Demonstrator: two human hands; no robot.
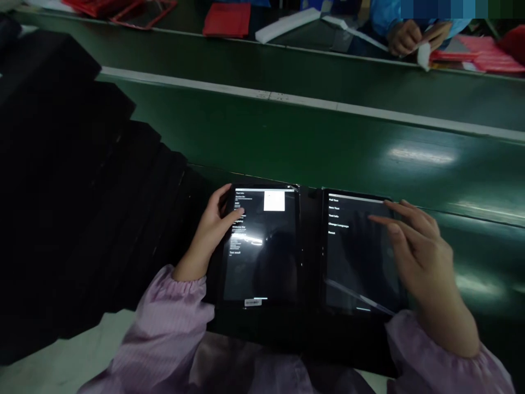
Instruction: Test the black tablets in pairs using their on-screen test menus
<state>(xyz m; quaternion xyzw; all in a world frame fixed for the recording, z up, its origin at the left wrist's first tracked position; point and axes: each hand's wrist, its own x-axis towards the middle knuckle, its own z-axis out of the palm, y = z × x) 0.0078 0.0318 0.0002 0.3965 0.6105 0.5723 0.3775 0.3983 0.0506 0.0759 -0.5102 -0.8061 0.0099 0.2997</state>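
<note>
Two black tablets lie side by side before me in a dark tray (310, 219), both with lit screens. My left hand (215, 227) grips the left edge of the left tablet (266, 273), thumb over the glass. That screen shows white text, a white square at its upper right and a small label at the bottom edge. Over the right tablet (353, 268) hovers my right hand (422, 246), fingers stretched out, the index finger close to the screen; whether it touches I cannot tell. A menu list of white lines stands on this screen.
Large black stacked trays (82, 191) rise at my left. A green conveyor (246, 131) with a pale rail (287, 98) runs beyond the tablets. Across it lie red pouches (226, 19) and a white strip (287, 25); a co-worker's hands (410, 38) work at the upper right.
</note>
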